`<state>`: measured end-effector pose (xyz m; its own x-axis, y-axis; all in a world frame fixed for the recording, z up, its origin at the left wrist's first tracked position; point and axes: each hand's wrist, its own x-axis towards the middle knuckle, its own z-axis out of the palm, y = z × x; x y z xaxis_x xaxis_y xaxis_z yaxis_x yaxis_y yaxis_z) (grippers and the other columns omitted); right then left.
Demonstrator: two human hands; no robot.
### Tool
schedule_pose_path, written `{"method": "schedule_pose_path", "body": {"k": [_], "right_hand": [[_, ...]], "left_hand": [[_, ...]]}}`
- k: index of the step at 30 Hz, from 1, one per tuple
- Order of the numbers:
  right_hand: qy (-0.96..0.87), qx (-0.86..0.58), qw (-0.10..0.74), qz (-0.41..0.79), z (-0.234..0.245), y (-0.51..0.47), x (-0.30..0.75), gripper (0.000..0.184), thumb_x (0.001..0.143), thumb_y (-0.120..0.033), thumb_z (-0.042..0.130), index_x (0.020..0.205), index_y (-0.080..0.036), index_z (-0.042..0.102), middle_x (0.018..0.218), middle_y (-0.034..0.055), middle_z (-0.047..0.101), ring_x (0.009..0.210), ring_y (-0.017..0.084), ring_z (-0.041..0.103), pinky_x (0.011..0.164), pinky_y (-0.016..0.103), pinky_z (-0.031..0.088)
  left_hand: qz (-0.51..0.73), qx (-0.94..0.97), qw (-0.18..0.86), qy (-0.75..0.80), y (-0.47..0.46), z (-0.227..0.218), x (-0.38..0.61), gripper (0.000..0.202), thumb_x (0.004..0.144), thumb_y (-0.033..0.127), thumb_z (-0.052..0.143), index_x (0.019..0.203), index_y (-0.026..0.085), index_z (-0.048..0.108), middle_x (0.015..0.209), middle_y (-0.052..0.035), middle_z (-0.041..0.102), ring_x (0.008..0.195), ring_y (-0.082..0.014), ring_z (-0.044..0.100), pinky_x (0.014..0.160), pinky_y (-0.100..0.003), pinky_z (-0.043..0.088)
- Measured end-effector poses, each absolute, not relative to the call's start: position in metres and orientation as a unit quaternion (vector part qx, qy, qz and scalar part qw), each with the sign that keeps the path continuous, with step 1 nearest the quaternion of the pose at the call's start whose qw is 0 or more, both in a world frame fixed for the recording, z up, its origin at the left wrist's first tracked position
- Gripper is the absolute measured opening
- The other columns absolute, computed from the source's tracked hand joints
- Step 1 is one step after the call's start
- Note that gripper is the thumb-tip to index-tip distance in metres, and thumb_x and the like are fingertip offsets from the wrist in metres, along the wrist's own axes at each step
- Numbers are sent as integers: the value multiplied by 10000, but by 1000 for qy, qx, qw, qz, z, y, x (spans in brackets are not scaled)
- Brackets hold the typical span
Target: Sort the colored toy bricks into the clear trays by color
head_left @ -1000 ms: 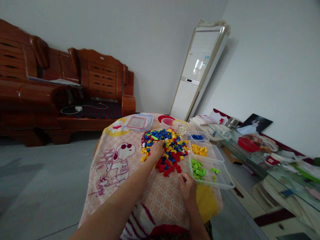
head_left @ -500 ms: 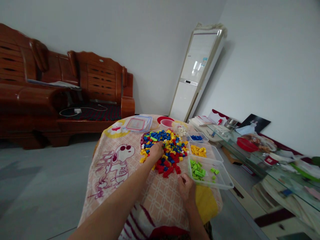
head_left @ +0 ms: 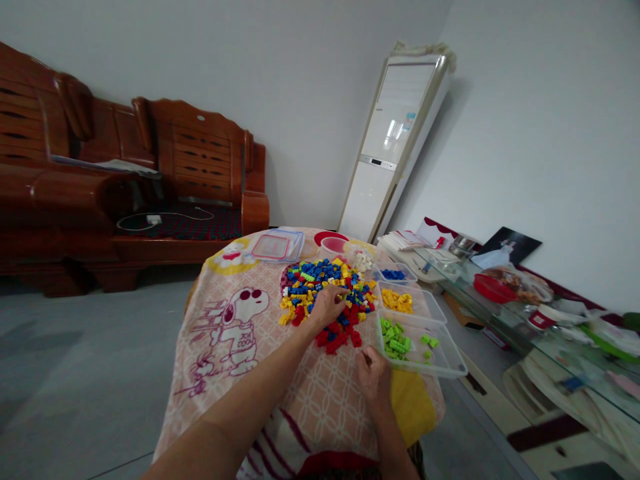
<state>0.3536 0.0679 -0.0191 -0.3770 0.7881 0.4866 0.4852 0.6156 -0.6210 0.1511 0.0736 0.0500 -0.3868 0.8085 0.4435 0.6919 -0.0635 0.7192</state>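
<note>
A heap of toy building bricks (head_left: pixel 311 277) in blue, yellow, red and green lies on the cloth-covered table. Over its middle is my left hand (head_left: pixel 327 305), fingers pinched together, with a small light green brick (head_left: pixel 343 298) showing at the tips. My right hand (head_left: pixel 374 375) rests curled on the cloth, just below the heap's red bricks (head_left: pixel 336 342) and beside the clear box of green bricks (head_left: pixel 395 339). Whatever is inside its fingers, if anything, is hidden. Yellow bricks (head_left: pixel 397 301) fill part of a second box, and blue bricks (head_left: pixel 393 275) lie in a smaller one.
Box lids (head_left: pixel 273 247) lie at the back left of the tablecloth (head_left: pixel 320 400). Behind the heap are a round pink-and-white tub (head_left: pixel 333 246) and a pile of white bricks (head_left: pixel 361 259). A cluttered glass-topped cabinet (head_left: pixel 467 300) borders the table on the right.
My left hand has moved right across the heap, and a light green brick now shows at its fingertips. My right hand stays where it was.
</note>
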Motion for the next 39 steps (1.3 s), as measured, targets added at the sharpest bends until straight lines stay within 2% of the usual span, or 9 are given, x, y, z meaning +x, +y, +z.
{"method": "schedule_pose_path", "body": {"k": [7,12,16,21,24,27,30,35,39], "right_hand": [[-798,-382,413,216,-16,67,353,321,844,-369,460,588,-187,528,528,-26,511,513,121,457,526,231,322],[-793,-379,423,220,-17,68,353,315,837,-353,467,575,-188,525,512,-34,497,496,113,430,513,232,299],[-794,-382,427,206,-17,66,353,337,839,-358,475,548,-189,501,506,-39,477,499,107,417,515,224,292],[-796,-388,421,196,-15,64,353,335,839,-357,482,551,-187,508,516,-39,482,504,106,420,516,222,292],[-796,-391,418,196,-15,66,353,327,840,-348,481,559,-185,520,521,-38,492,508,106,427,521,222,298],[-798,-393,410,203,-16,66,354,334,850,-365,483,572,-184,529,521,-38,500,508,107,434,524,220,303],[-800,-396,405,198,-14,60,353,349,857,-386,484,573,-186,520,511,-40,489,500,107,433,518,219,302],[-838,-334,381,203,17,63,351,364,870,-388,482,563,-192,486,499,-60,416,488,94,394,490,208,282],[-830,-328,432,130,62,110,351,382,865,-417,489,554,-194,494,489,-58,395,493,100,377,516,222,289]], "left_hand": [[476,660,163,557,80,61,208,400,706,93,597,1081,183,699,972,-52,682,774,-134,623,760,-251,507],[514,667,234,486,88,58,221,499,742,111,573,1234,183,611,1165,-91,659,846,-143,658,779,-261,522],[534,615,159,558,87,61,191,450,770,143,559,1215,165,623,1081,-87,698,851,-162,661,811,-285,520],[544,490,20,680,69,67,111,400,793,162,516,1173,147,641,1098,-87,690,867,-170,653,850,-295,504],[519,413,-57,746,47,58,61,395,787,156,494,1153,149,643,1097,-81,682,940,-195,634,886,-316,484],[465,338,-113,810,24,36,27,416,758,146,495,1150,117,631,1107,-125,665,1018,-243,605,928,-361,456],[412,326,-93,846,11,14,15,408,738,152,494,1116,101,636,1105,-153,654,1032,-260,599,911,-355,457],[403,331,-71,850,13,-1,14,364,800,259,476,1081,115,657,1100,-136,669,1023,-238,601,889,-314,449],[411,329,-67,847,14,-2,13,366,794,244,474,1066,98,670,1087,-134,676,983,-217,614,840,-276,448]]}}
